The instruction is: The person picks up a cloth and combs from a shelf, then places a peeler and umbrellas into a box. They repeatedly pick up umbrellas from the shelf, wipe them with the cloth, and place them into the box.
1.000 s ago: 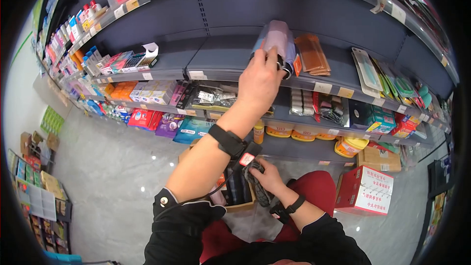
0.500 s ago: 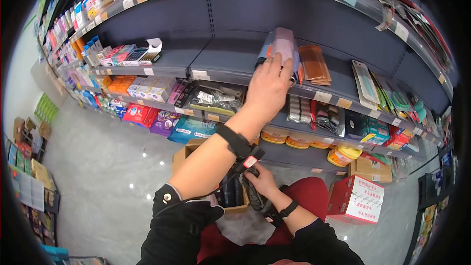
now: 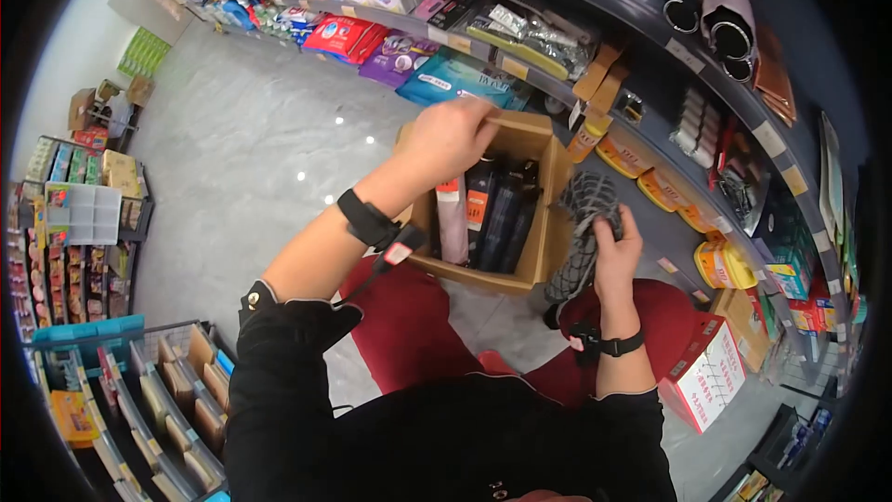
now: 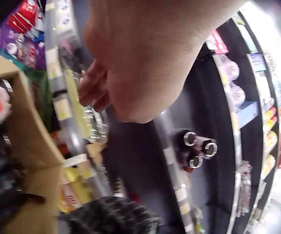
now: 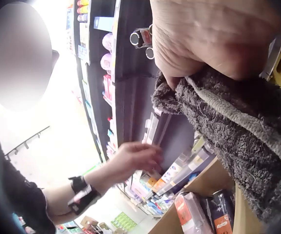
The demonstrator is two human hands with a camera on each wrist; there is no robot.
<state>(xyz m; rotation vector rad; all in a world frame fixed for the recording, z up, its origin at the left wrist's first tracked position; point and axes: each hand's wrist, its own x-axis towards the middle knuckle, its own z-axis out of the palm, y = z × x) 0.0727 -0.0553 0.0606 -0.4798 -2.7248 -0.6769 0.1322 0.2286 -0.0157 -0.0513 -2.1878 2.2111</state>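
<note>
The left hand (image 3: 448, 138) hovers by the upper-left edge of an open cardboard box (image 3: 548, 265), its fingers loosely bent with nothing in them. The right wrist view also shows this hand (image 5: 136, 158). Inside the box stand a pink package (image 3: 452, 228) with an orange label and several dark ones (image 3: 502, 223). The right hand (image 3: 618, 256) grips a grey patterned cloth (image 3: 587, 214) hanging at the box's right side. Fuzzy texture shows on the cloth (image 5: 243, 131) in the right wrist view. Rolled packages with ring ends (image 3: 728, 14) lie on the shelf.
Shelves (image 3: 641, 19) curve along the top and right, with yellow-lidded tubs (image 3: 725, 265) low down. A red and white carton (image 3: 701, 376) stands right of the knees. Grey floor (image 3: 260, 121) lies to the left, a rack of goods (image 3: 149, 409) at lower left.
The left hand has let go of the rolled packages on the shelf and come back to the box. The head view has swung down and left. The right hand keeps the cloth, now beside the box.
</note>
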